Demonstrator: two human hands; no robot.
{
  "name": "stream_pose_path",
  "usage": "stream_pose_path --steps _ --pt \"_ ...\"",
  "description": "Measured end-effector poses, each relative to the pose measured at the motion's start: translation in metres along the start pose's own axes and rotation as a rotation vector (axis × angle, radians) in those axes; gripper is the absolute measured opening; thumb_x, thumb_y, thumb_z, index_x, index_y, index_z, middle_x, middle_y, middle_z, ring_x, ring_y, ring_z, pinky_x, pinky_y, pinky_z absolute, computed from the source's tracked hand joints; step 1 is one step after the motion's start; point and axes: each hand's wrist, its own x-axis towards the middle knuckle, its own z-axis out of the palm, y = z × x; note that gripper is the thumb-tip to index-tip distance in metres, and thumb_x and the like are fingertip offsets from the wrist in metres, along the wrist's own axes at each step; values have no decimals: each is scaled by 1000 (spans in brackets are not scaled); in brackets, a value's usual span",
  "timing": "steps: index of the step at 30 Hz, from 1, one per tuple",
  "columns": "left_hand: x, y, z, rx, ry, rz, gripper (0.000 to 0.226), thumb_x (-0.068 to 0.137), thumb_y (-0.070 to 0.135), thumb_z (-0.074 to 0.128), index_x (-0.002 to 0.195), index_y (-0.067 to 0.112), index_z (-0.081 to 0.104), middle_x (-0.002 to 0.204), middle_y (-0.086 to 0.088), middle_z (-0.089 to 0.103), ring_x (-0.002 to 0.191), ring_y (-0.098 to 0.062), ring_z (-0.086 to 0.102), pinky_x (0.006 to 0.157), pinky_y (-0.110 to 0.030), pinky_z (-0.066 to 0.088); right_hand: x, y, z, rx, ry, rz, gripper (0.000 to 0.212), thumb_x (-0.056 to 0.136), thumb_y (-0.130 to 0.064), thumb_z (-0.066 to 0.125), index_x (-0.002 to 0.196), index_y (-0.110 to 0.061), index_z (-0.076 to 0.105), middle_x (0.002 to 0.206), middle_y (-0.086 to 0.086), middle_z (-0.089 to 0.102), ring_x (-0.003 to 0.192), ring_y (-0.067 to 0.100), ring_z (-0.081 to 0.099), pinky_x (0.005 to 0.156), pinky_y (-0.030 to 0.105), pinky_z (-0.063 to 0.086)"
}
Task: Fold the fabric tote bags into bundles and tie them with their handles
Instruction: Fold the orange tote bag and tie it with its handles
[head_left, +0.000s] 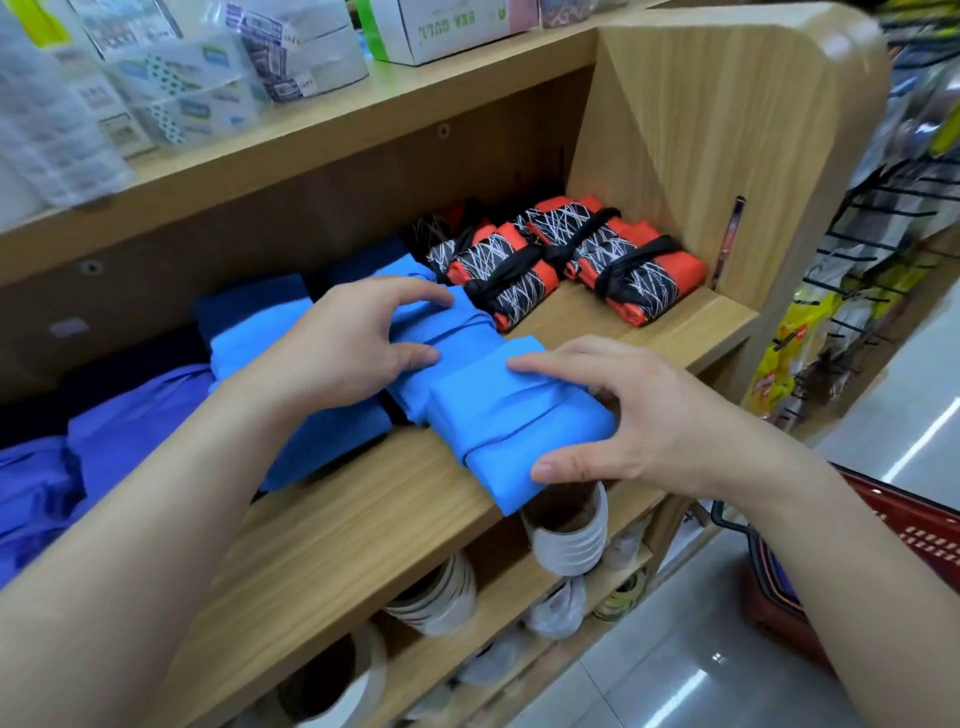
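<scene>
A light blue tote bag bundle (511, 431), wrapped by its own handle, lies at the front edge of the wooden shelf (363, 519). My right hand (639, 421) grips its near end, thumb under the edge and fingers on top. A second light blue bundle (457, 332) lies just behind it, and my left hand (358, 338) holds that one with thumb and fingers pinching the fabric. More folded blue bags (260, 332) sit to the left.
Several orange and black patterned tied bundles (566, 260) fill the shelf's back right corner. Purple bags (104, 431) lie at the far left. Tape rolls (566, 530) sit on the shelf below. A red basket (883, 545) stands on the floor at right.
</scene>
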Motion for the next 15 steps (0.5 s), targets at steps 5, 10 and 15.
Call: stream_pose_path --steps 5,10,15 --pt "2 -5 3 5 76 4 54 77 20 81 126 33 61 133 9 58 124 -10 50 99 -17 30 -4 -2 3 14 38 2 80 69 -57 76 141 -44 45 135 -26 49 126 -7 43 105 16 34" --pt "3 -8 -4 86 81 -27 54 77 29 82 125 39 60 133 5 60 123 -17 52 100 -28 38 -7 -5 12 5 29 21 80 75 -61 69 145 -53 31 148 -26 38 136 -7 32 113 22 29" --pt "0 -6 -6 109 57 -45 53 77 37 80 125 41 59 130 4 60 120 -18 53 94 -29 39 -12 -7 12 92 154 21 66 82 -58 66 142 -48 39 139 -23 48 130 -9 39 101 10 34"
